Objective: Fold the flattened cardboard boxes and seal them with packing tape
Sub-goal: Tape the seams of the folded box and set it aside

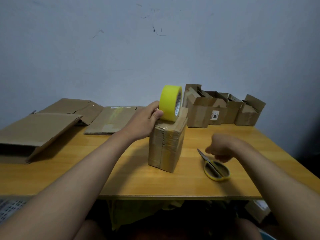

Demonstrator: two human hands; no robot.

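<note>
A person's left hand (147,118) curls its fingers and thumb around a roll of yellow packing tape (170,103), holding it on edge atop a small folded cardboard box (167,146) standing near the middle of a wooden table (121,170). Tape already runs over the box's top and down its near face. The right hand (220,148) hovers just over a pair of yellow-handled scissors (213,168) lying beside the box, fingers loosely curled downward; whether they touch the scissors cannot be told. The cut appears to be the step in hand: keeping the roll pulled taut and cutting close to the box edge should leave a clean end that presses down flat. Flattened boxes (39,130) wait at left; folded boxes (223,110) stand against the wall (155,40).
</note>
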